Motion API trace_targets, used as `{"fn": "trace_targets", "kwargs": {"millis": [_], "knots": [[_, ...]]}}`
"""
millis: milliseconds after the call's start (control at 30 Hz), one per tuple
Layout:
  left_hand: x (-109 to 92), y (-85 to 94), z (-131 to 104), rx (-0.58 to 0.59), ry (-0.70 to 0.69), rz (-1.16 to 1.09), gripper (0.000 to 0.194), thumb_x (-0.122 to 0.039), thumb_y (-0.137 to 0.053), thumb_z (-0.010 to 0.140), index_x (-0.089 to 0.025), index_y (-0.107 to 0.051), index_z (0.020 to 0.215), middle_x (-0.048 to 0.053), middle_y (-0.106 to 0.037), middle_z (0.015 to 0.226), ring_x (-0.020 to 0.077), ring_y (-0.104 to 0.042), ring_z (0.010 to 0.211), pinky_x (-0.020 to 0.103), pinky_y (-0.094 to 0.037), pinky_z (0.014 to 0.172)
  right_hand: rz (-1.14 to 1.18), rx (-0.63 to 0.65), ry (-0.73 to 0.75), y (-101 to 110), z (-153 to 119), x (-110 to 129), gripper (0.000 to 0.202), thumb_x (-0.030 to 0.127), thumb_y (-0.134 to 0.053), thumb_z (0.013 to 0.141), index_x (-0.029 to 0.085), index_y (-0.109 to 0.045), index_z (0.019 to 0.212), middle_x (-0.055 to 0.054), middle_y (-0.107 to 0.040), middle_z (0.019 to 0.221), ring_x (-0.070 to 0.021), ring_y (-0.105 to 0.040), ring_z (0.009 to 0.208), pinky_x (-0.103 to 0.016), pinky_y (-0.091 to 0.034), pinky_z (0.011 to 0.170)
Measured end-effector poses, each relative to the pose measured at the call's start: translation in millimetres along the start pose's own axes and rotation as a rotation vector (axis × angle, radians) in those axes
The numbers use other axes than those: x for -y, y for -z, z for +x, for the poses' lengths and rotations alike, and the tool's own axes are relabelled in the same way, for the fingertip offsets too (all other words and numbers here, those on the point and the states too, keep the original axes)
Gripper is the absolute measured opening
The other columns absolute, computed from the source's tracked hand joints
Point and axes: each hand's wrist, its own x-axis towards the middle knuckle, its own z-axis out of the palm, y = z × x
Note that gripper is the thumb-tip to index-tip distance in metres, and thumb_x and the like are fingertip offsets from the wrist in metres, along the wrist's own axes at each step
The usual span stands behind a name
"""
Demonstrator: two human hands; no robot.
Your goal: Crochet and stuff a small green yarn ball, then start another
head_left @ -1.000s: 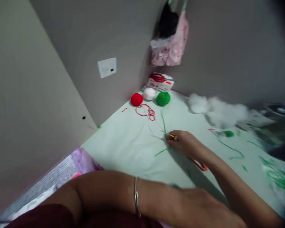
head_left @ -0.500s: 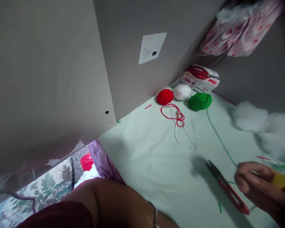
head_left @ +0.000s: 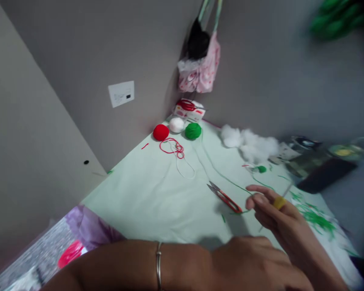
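Note:
My right hand (head_left: 273,212) is over the right part of the table, its fingers curled round what looks like a crochet hook with a yellow grip (head_left: 279,203) and a thin shaft. A green yarn strand (head_left: 227,178) runs from the green yarn ball (head_left: 193,131) to its fingertips. Just left of these fingers lie thread snips (head_left: 226,198) with orange-red handles. My left hand (head_left: 255,262) shows its back in the foreground, a bracelet on the wrist; its fingers are mostly hidden and blurred.
Red (head_left: 160,132) and white (head_left: 176,125) yarn balls sit by a box (head_left: 191,110) with red-handled scissors. Tangled red and white yarn (head_left: 178,151) lies in front. White stuffing (head_left: 250,143), a dark pouch-like object (head_left: 324,169) and green yarn scraps (head_left: 317,218) are to the right.
The view has swung right, bringing in the right side of the table. My left hand has come into view near my right hand, which still holds the yellow-gripped tool.

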Motion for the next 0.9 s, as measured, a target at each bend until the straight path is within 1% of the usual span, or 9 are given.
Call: {"fn": "trace_targets", "kwargs": {"millis": [100, 200, 267, 300, 400, 533, 633, 767, 900], "knots": [[-8.6, 14.8, -2.5, -0.118, -0.027, 0.033, 0.025, -0.025, -0.050, 0.101, -0.011, -0.071, 0.101, 0.011, -0.079, 0.101, 0.0185, -0.071, 0.098, 0.027, -0.050, 0.103, 0.027, -0.029, 0.071, 8.5, -6.4, 3.0, 0.047, 0.053, -0.082, 0.077, 0.023, -0.066, 0.110, -0.004, -0.069, 0.074, -0.0060, -0.024, 0.043, -0.025, -0.013, 0.043], [-10.9, 33.5, -0.3, -0.323, 0.008, 0.185, 0.024, -0.030, -0.058, 0.099, -0.014, -0.069, 0.112, 0.015, -0.073, 0.116, 0.0260, -0.065, 0.114, 0.040, -0.050, 0.107, 0.082, 0.124, 0.118, 30.1, -16.7, -0.2, 0.043, 0.054, -0.085, 0.074, 0.019, -0.068, 0.092, -0.001, -0.066, 0.061, -0.0052, -0.030, 0.042, -0.024, -0.017, 0.045], [-4.2, 46.2, 5.8, -0.356, 0.047, 0.287, 0.039, -0.044, -0.064, 0.097, -0.017, -0.065, 0.125, 0.016, -0.069, 0.128, 0.0294, -0.061, 0.123, 0.046, -0.049, 0.108, 0.089, 0.248, 0.189, 45.0, -26.6, -2.0, 0.042, 0.054, -0.086, 0.073, 0.018, -0.067, 0.081, -0.002, -0.064, 0.052, -0.0074, -0.038, 0.041, -0.024, -0.021, 0.045], [2.4, 53.2, 9.7, -0.305, 0.048, 0.326, 0.050, -0.053, -0.069, 0.092, -0.018, -0.064, 0.128, 0.015, -0.069, 0.131, 0.0300, -0.061, 0.125, 0.047, -0.049, 0.110, 0.095, 0.287, 0.234, 51.7, -31.4, -2.6, 0.041, 0.054, -0.086, 0.073, 0.018, -0.067, 0.078, -0.003, -0.063, 0.049, -0.0087, -0.041, 0.041, -0.024, -0.022, 0.045], [34.7, 82.3, 20.8, -0.266, 0.118, 0.413, 0.038, -0.047, -0.077, 0.088, -0.023, -0.071, 0.116, 0.006, -0.076, 0.119, 0.0235, -0.065, 0.121, 0.040, -0.048, 0.112, 0.195, 0.257, 0.367, 68.2, -40.7, -4.1, 0.038, 0.052, -0.086, 0.074, 0.020, -0.065, 0.073, 0.000, -0.057, 0.043, -0.0085, -0.040, 0.037, -0.023, -0.022, 0.042], [93.4, 141.7, 28.6, -0.490, 0.367, 0.562, 0.032, -0.035, -0.066, 0.098, -0.018, -0.066, 0.126, 0.012, -0.067, 0.132, 0.0273, -0.066, 0.118, 0.051, -0.055, 0.101, 0.415, 0.053, 0.458, 81.5, -38.6, -6.9, 0.036, 0.048, -0.086, 0.075, 0.022, -0.062, 0.074, 0.008, -0.045, 0.040, -0.0040, -0.024, 0.037, -0.022, -0.017, 0.043], [132.3, 180.8, 31.1, -0.612, 0.548, 0.654, 0.038, -0.035, -0.065, 0.099, -0.019, -0.062, 0.133, 0.012, -0.064, 0.136, 0.0271, -0.066, 0.114, 0.049, -0.058, 0.095, 0.440, 0.080, 0.417, 81.2, -33.6, -9.1, 0.037, 0.048, -0.085, 0.077, 0.021, -0.060, 0.076, 0.009, -0.043, 0.040, -0.0039, -0.021, 0.039, -0.022, -0.016, 0.044], [166.7, 204.3, 32.1, -0.519, 0.697, 0.696, 0.038, -0.036, -0.066, 0.099, -0.018, -0.062, 0.132, 0.012, -0.064, 0.134, 0.0267, -0.067, 0.112, 0.049, -0.059, 0.093, 0.322, 0.272, 0.317, 68.3, -28.5, -9.1, 0.036, 0.048, -0.082, 0.080, 0.019, -0.063, 0.080, 0.003, -0.056, 0.045, -0.0043, -0.025, 0.039, -0.021, -0.010, 0.041], [184.2, 215.3, 33.0, -0.355, 0.751, 0.713, 0.038, -0.036, -0.065, 0.099, -0.018, -0.062, 0.132, 0.012, -0.064, 0.134, 0.0266, -0.067, 0.112, 0.048, -0.059, 0.094, 0.257, 0.406, 0.277, 55.9, -24.2, -6.9, 0.032, 0.045, -0.079, 0.083, 0.016, -0.065, 0.083, 0.001, -0.064, 0.050, -0.0040, -0.025, 0.040, -0.022, -0.012, 0.041]]}}
